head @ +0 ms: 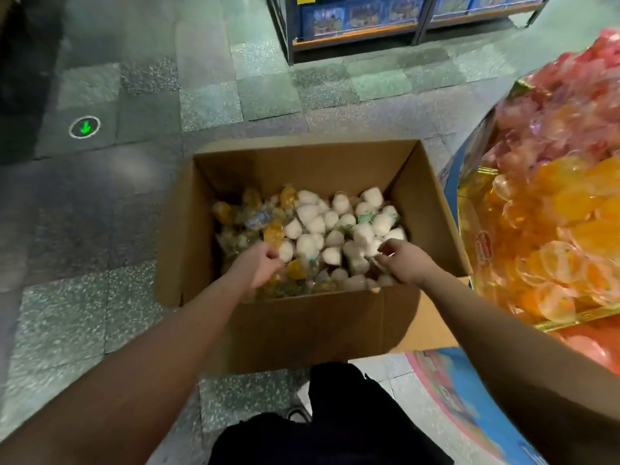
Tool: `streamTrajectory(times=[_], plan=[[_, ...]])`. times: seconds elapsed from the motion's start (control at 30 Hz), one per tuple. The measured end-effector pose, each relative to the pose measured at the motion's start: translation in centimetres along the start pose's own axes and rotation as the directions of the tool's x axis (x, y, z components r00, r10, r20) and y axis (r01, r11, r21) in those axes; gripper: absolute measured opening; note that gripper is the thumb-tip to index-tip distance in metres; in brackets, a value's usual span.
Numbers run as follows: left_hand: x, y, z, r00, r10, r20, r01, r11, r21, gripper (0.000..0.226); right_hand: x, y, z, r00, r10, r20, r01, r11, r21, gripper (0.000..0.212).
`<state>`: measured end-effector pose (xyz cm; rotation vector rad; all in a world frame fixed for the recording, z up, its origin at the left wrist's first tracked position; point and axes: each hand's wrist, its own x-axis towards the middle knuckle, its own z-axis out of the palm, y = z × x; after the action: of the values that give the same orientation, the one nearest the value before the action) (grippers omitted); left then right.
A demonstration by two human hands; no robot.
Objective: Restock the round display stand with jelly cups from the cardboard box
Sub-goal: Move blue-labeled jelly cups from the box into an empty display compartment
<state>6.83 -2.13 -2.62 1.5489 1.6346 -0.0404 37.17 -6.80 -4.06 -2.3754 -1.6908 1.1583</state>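
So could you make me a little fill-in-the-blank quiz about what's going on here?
1. Both hands reach into the open ____ box.
2. Most jelly cups on the box's right side are ____ in colour.
3. The display stand is on the person's ____ side.
4. The floor marker shows a ____ arrow.

Answers: cardboard; white; right; green
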Motion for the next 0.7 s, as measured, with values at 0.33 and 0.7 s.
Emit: streamTrajectory(times=[0.33,0.7], plan=[[9.2,-0.5,4.8,0.948,-0.267,0.174,0.268,0.963,0.018,0.047,10.5,1.1,4.1,0.901,0.083,0.427,0.051,0.955,-0.293,0.035],[14.0,-0.2,9.6,0.926,-0.281,0.251,0.243,0.955,0.169,0.060,13.1,-2.4,13.0,0.846,0.050,0.531,0.180,0.910,-0.373,0.074]])
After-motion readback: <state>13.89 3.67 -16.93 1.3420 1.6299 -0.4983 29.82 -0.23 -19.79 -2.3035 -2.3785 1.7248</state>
